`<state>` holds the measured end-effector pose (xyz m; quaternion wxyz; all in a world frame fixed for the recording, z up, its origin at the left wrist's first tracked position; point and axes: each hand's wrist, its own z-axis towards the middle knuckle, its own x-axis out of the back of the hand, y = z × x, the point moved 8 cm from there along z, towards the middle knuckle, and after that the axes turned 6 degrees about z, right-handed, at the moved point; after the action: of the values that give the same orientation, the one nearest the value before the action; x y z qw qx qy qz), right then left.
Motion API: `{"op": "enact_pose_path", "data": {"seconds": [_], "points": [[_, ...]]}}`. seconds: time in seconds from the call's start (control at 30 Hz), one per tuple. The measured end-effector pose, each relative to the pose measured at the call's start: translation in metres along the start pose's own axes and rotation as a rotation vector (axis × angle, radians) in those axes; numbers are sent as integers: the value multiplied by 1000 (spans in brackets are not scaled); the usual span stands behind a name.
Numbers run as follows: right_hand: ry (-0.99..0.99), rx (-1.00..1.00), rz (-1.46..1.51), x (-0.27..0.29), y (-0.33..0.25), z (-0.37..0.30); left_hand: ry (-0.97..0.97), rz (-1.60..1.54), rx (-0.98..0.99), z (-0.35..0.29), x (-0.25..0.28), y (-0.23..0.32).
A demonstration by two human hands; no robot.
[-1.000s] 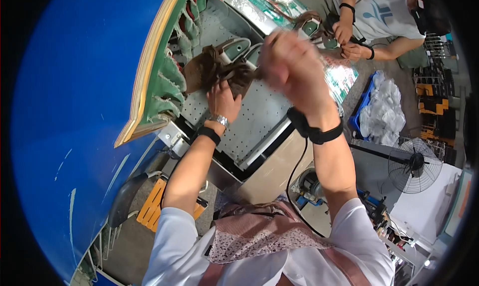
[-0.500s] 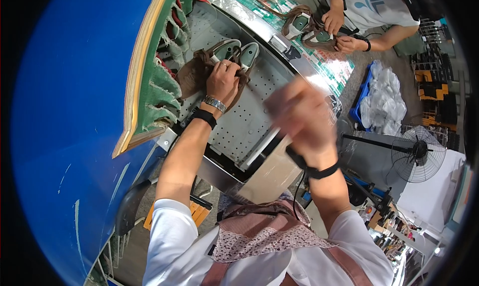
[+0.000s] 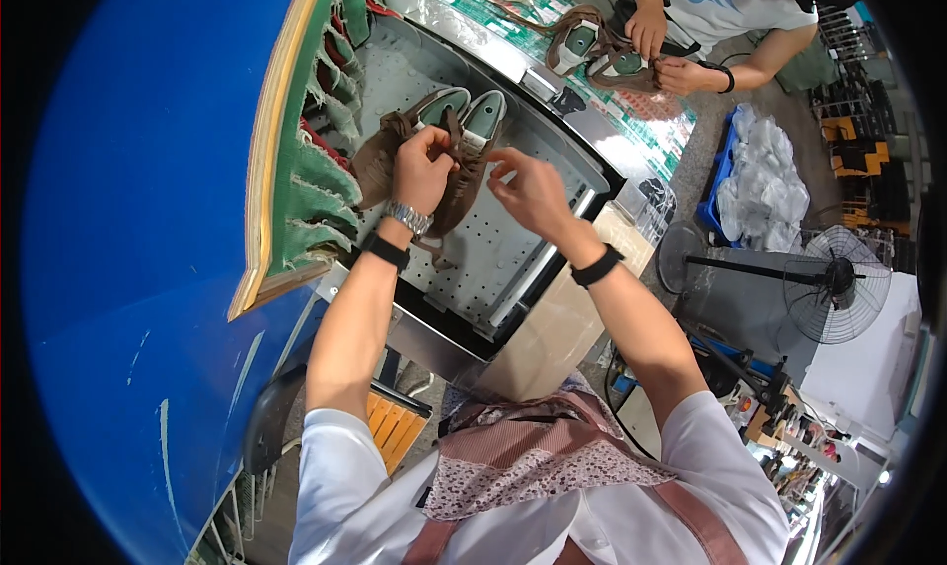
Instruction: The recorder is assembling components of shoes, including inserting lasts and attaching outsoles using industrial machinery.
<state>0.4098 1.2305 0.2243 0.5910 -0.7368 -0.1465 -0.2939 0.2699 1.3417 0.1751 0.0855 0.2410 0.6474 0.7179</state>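
Note:
A pair of brown shoes (image 3: 462,192) with green shoe lasts (image 3: 483,118) in them lies side by side on a grey perforated metal tray (image 3: 473,269). Over the shoes, my left hand (image 3: 421,176) is closed, thumb and fingertips pinching a thin brown strip (image 3: 453,127) that rises beside the lasts. Its fingers hide part of the left shoe. Just right of the pair, my right hand (image 3: 530,195) hovers above the tray, fingers bent and apart, with nothing visible between them. Loose brown ends hang from the shoes' near side.
A ragged green curtain (image 3: 311,190) on a blue machine housing (image 3: 138,220) borders the tray's left. Across a patterned table (image 3: 651,121), a co-worker's hands (image 3: 656,47) handle similar shoes (image 3: 582,47). A blue crate of clear plastic bags (image 3: 764,180) and a fan (image 3: 837,284) stand at right.
My right hand, blurred and farther right before, has come left and forward to beside the shoes. My left hand has shifted slightly left and stays over them.

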Motion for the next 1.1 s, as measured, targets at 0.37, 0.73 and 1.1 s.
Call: {"op": "enact_pose_path", "data": {"seconds": [0.37, 0.73, 1.1], "points": [[205, 42, -55, -37, 30, 33, -153, 115, -43, -87, 11, 77], [-287, -451, 1062, -70, 36, 0, 65, 424, -21, -62, 30, 36], [-117, -141, -1, -3, 56, -14, -417, 834, -243, -29, -1, 18]]}}
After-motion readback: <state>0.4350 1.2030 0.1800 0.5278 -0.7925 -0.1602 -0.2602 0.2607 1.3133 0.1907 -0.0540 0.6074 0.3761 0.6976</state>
